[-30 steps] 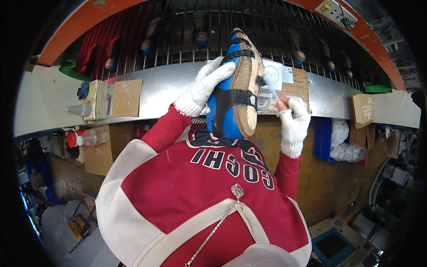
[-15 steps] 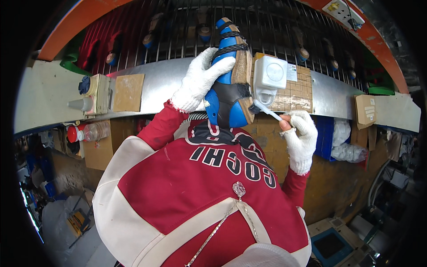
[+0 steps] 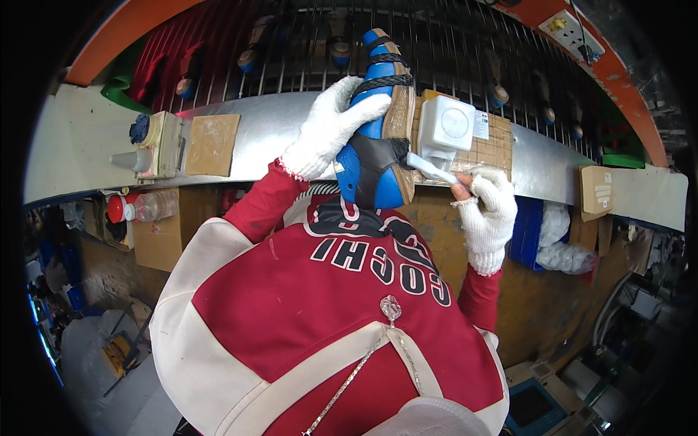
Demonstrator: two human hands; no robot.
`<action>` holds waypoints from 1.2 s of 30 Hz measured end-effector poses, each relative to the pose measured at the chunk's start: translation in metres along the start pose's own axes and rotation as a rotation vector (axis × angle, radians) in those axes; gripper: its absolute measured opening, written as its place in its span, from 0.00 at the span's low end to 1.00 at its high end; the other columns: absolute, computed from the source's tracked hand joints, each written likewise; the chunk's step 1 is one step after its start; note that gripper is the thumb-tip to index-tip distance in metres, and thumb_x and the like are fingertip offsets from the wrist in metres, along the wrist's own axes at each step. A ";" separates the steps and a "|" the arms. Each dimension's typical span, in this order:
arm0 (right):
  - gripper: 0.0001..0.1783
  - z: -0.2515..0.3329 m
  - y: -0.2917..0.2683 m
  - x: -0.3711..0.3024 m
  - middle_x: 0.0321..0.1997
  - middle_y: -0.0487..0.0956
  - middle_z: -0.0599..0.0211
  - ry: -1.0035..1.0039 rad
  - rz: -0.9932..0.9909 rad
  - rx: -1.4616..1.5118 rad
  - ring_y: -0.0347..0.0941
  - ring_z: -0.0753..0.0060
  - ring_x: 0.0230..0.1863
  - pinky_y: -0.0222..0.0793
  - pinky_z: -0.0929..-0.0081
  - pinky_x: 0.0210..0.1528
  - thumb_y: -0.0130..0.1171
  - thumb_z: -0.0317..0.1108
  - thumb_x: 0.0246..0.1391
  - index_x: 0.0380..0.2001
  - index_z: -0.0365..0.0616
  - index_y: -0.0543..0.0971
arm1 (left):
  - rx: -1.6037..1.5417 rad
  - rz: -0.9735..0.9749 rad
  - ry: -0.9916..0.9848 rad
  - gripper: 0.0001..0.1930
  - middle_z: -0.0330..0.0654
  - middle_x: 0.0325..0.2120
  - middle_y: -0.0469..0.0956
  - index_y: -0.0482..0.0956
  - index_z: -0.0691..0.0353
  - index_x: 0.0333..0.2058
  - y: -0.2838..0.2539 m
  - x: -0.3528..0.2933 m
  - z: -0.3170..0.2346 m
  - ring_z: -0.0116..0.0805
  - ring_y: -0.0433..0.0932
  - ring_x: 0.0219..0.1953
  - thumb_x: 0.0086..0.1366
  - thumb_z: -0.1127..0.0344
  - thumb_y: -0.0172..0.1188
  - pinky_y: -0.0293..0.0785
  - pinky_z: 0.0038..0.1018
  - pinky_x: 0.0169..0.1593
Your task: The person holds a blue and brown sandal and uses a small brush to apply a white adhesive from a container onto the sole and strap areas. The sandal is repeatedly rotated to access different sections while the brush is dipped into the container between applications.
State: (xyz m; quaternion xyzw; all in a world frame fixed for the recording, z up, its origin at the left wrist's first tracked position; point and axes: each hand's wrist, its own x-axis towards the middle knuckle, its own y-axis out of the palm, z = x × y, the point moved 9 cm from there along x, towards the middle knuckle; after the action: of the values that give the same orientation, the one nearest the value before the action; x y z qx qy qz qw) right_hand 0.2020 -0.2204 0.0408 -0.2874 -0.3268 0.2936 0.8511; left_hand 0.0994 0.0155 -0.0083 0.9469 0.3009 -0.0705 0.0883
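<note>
Gripped in my white-gloved left hand (image 3: pixel 326 132) is a blue shoe last (image 3: pixel 351 173) wearing a sandal (image 3: pixel 381 155) with black straps and a wood-toned sole edge. It stands tilted above the metal bench edge, toe end near my chest. My right hand (image 3: pixel 490 221), gloved with bare fingertips, pinches the handle of a small white brush (image 3: pixel 430 170). The brush's tip touches or nearly touches the sandal's sole edge beside the black strap. Just behind the brush stands a white plastic container (image 3: pixel 446 125), resting on a tan board (image 3: pixel 498 142).
Beyond the metal bench (image 3: pixel 276 109) runs a rack of metal rods (image 3: pixel 436 54) carrying several shoe lasts. To the left lie a brown cardboard square (image 3: pixel 212 144) and a white nozzle (image 3: pixel 132 160). A small cardboard box (image 3: pixel 596 191) is at the right, a power socket (image 3: pixel 571 33) above.
My right hand has shifted slightly left, bringing the brush from the container's front to the sandal's edge. The lasts on the rack have moved slightly right in view.
</note>
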 end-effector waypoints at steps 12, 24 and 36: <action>0.12 -0.019 0.004 0.001 0.34 0.80 0.64 0.019 0.014 0.214 0.74 0.68 0.38 0.68 0.72 0.40 0.73 0.29 0.45 0.35 0.41 0.86 | -0.223 0.030 -0.200 0.35 0.48 0.53 0.78 0.69 0.65 0.62 0.002 0.022 0.047 0.35 0.78 0.53 0.65 0.46 0.63 0.74 0.31 0.58; 0.12 -0.009 0.008 0.031 0.39 0.79 0.64 -0.125 -0.018 0.329 0.75 0.68 0.43 0.72 0.73 0.43 0.74 0.27 0.43 0.34 0.41 0.87 | -0.099 0.534 0.175 0.30 0.45 0.55 0.76 0.65 0.60 0.64 0.058 0.018 0.047 0.32 0.80 0.52 0.71 0.47 0.53 0.77 0.29 0.58; 0.12 0.005 0.030 0.062 0.36 0.81 0.65 -0.292 0.169 0.327 0.75 0.66 0.43 0.72 0.70 0.44 0.74 0.31 0.41 0.34 0.44 0.88 | -0.851 0.972 -0.790 0.24 0.49 0.38 0.79 0.72 0.65 0.54 0.085 -0.054 0.097 0.37 0.81 0.35 0.64 0.61 0.67 0.81 0.33 0.36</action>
State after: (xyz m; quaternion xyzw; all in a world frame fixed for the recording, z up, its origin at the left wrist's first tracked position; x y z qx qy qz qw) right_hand 0.2268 -0.1563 0.0474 -0.1267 -0.3692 0.4511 0.8026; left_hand 0.0972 -0.1029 -0.0826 0.7616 -0.2033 -0.2353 0.5685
